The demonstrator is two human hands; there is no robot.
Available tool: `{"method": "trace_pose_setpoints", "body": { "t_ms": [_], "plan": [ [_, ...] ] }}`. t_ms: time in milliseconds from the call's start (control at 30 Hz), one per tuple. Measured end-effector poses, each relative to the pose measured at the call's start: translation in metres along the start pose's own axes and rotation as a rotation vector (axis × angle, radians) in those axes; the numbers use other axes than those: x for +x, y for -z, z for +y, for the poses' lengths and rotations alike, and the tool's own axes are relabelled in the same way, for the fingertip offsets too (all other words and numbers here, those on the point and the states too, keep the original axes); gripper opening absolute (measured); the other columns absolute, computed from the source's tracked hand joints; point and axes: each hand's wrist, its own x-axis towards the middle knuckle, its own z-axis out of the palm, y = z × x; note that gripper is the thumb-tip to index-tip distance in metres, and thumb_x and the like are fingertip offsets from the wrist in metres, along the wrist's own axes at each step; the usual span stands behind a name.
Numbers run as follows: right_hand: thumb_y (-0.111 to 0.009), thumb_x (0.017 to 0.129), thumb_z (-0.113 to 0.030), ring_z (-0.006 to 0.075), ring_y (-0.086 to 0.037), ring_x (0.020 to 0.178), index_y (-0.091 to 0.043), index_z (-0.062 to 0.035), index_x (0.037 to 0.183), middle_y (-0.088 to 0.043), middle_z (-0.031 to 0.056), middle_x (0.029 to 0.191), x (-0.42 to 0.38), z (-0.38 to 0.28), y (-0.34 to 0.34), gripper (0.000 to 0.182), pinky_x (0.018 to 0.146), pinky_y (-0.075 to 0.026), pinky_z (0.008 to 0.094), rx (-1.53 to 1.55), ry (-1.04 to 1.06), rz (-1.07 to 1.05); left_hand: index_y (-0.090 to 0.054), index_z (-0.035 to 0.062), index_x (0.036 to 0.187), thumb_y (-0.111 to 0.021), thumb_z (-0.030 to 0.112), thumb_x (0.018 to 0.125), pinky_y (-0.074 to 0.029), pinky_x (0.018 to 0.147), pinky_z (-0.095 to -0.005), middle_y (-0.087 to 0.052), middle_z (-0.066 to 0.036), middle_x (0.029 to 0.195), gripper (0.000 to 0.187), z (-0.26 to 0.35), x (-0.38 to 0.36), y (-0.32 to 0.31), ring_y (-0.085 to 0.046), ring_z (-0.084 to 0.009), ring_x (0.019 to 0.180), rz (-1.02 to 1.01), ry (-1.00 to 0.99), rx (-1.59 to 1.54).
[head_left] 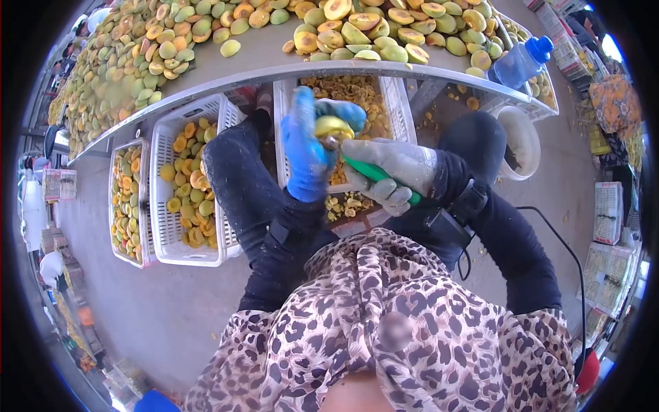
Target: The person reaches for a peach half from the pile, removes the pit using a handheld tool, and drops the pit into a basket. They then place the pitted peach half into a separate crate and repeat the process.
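Observation:
My left hand (306, 152), in a blue glove smeared by motion, holds a yellow-green stone fruit (333, 126) between thumb and fingers. My right hand (392, 165), in a grey glove, is closed around the green handle of a pitting tool (371, 170). The tool's metal end touches the lower side of the fruit; its exact shape is blurred. Below both hands stands a white crate (406, 113) with many yellowish fruit pieces in it.
Many halved fruits (357, 34) lie on the metal-edged table (268, 51) ahead. A blue bottle (516, 63) stands at its right edge. White crates of fruit halves (159, 206) sit at my left, a white bucket (528, 141) at my right. A black cable (573, 254) hangs at right.

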Motion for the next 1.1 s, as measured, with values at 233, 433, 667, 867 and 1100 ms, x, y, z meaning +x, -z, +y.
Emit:
{"method": "trace_pose_setpoints", "body": {
  "t_ms": [233, 433, 667, 867, 1100],
  "plan": [
    [-0.036, 0.097, -0.054, 0.005, -0.03, 0.031, -0.047, -0.0085, 0.078, -0.036, -0.0039, 0.049, 0.032, 0.019, 0.014, 0.05, 0.028, -0.025, 0.0198, 0.587, 0.165, -0.413, -0.061, -0.0051, 0.1, -0.034, 0.044, 0.094, -0.052, 0.06, -0.034, -0.064, -0.017, 0.079, 0.057, -0.015, 0.009, -0.001, -0.061, -0.0253, 0.065, 0.395, 0.352, -0.504],
    [-0.038, 0.095, -0.054, 0.012, -0.043, 0.037, -0.057, -0.0082, 0.083, -0.049, 0.0016, 0.055, 0.041, 0.015, 0.029, 0.051, 0.035, -0.034, 0.0251, 0.352, 0.274, -0.008, -0.061, -0.0034, 0.104, -0.041, 0.041, 0.088, -0.05, 0.08, -0.0432, -0.065, -0.016, 0.093, 0.051, -0.036, 0.032, 0.068, -0.061, -0.0291, 0.087, 0.25, 0.296, -1.029],
    [-0.051, 0.092, -0.036, 0.0415, -0.061, 0.075, -0.06, -0.0033, 0.089, -0.064, 0.0219, 0.081, 0.084, 0.038, 0.063, 0.034, 0.068, -0.048, 0.0464, -0.682, 0.617, 0.912, -0.054, -0.0058, 0.117, -0.049, 0.017, 0.086, -0.031, 0.108, -0.0553, -0.059, -0.021, 0.113, 0.038, -0.012, 0.019, 0.059, -0.054, -0.033, 0.111, 0.245, 0.309, -1.101],
    [-0.058, 0.089, -0.035, 0.0317, -0.063, 0.067, -0.053, -0.0079, 0.09, -0.063, 0.0131, 0.073, 0.043, -0.006, 0.028, 0.027, 0.057, -0.049, 0.0413, -1.128, 0.996, 0.893, -0.055, 0.0014, 0.117, -0.039, 0.049, 0.096, -0.054, 0.048, -0.0229, -0.065, -0.011, 0.095, 0.055, 0.0, 0.005, 0.044, -0.066, -0.0208, 0.069, 0.083, 0.449, -0.728],
    [-0.055, 0.09, -0.038, 0.0295, -0.061, 0.054, -0.052, -0.0101, 0.086, -0.06, 0.0089, 0.064, 0.034, -0.012, 0.019, 0.028, 0.048, -0.047, 0.0406, -1.501, 1.056, 0.828, -0.062, 0.009, 0.094, -0.031, 0.066, 0.09, -0.042, 0.035, -0.0186, -0.065, -0.008, 0.069, 0.065, 0.033, -0.015, 0.02, -0.057, -0.0151, 0.043, 0.209, 0.655, -0.207]
  ]
}}
